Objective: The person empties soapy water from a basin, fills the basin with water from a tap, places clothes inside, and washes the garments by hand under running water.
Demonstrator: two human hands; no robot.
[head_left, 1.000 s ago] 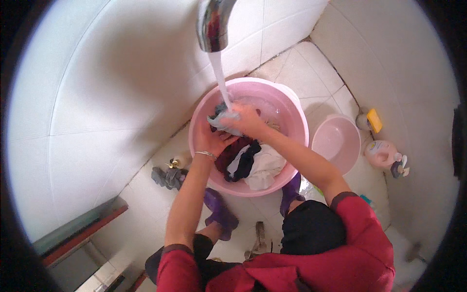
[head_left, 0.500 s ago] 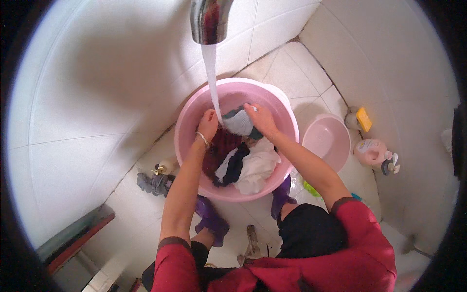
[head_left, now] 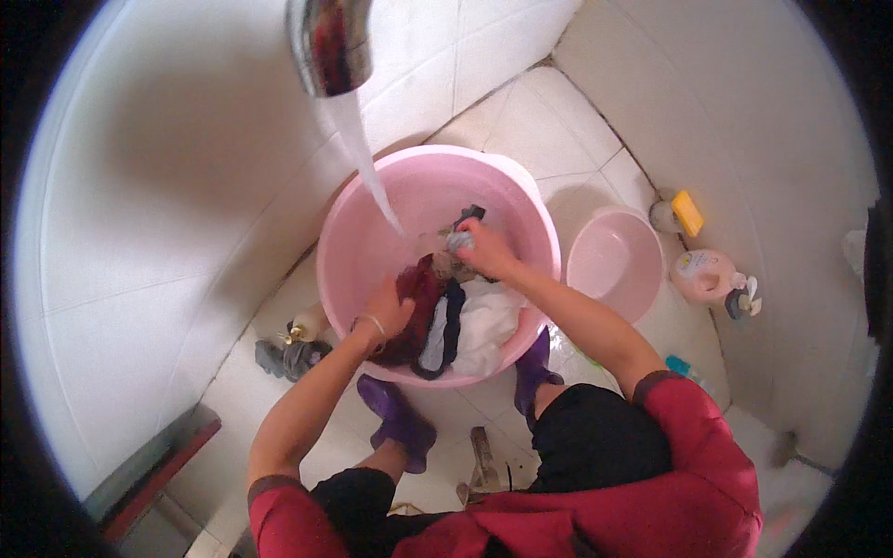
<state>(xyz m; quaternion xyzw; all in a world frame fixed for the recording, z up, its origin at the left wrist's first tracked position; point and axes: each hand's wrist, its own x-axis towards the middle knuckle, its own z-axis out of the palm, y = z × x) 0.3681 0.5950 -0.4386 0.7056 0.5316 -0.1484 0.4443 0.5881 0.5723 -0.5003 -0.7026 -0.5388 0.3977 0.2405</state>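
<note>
A large pink basin [head_left: 327, 279] holds water and several wet clothes. My right hand [head_left: 486, 249] pinches a bunched grey cloth [head_left: 459, 240] with a dark edge over the middle of the basin. On the left, my left hand [head_left: 389, 312] lies against a dark red garment [head_left: 419, 298], its thumb and fingers apart; part of that cloth is hidden under it. A navy and pale grey garment [head_left: 442, 330] and a white garment [head_left: 486, 325] lie along the near side. From the metal tap [head_left: 330, 51] water runs down into the basin.
A smaller pink basin [head_left: 579, 265] stands to the right, beside a pink pump bottle [head_left: 702, 276] and a yellow object [head_left: 686, 214] by the wall. Dark cloth [head_left: 293, 358] lies left near a brass fitting [head_left: 302, 330]. My purple boots [head_left: 402, 423] flank the large basin's near side.
My left hand has moved from near the water stream down onto the dark red garment. The grey cloth, spread between my hands before, is now bunched in my right hand. The view has shifted slightly.
</note>
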